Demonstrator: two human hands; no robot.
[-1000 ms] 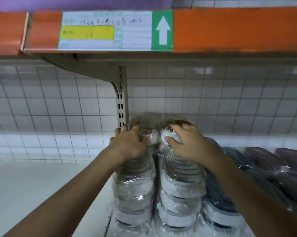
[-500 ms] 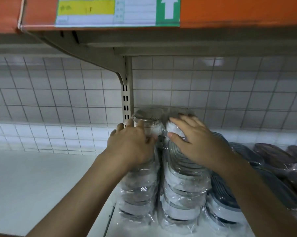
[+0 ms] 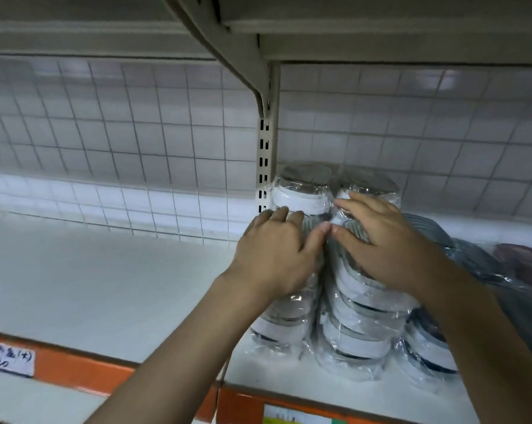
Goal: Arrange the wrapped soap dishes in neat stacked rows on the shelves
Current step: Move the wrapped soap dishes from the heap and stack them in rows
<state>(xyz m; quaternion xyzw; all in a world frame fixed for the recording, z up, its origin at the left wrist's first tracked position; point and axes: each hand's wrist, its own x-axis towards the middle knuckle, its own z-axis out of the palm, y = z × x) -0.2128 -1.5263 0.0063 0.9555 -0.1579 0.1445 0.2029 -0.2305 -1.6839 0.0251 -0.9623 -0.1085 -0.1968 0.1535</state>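
Far left, at 8 o'clock: handwritten price tag (image 3: 10, 358) sat on the orange shelf edge (image 3: 75, 370). White shelf (image 3: 90, 289) was bare across the left half, wire grid back panel (image 3: 105, 142) behind it. Slotted upright (image 3: 264, 160) with bracket (image 3: 228, 47) stood at 12 o'clock, just left of the stacks. Left hand (image 3: 277, 255) lay flat, fingers spread, palm pressed on the left stack of wrapped soap dishes (image 3: 301, 194); not curled around anything. Right hand (image 3: 381, 243) same, splayed and pressing the right stack (image 3: 362, 325); thumbs nearly touching between the two stacks. Both stacks upright, side by side, near the back panel. At 3 o'clock: darker wrapped dishes (image 3: 427, 353) leaned against the right stack, partly hidden by the right forearm; more dark wrapped packs (image 3: 522, 261) further right, blurred.
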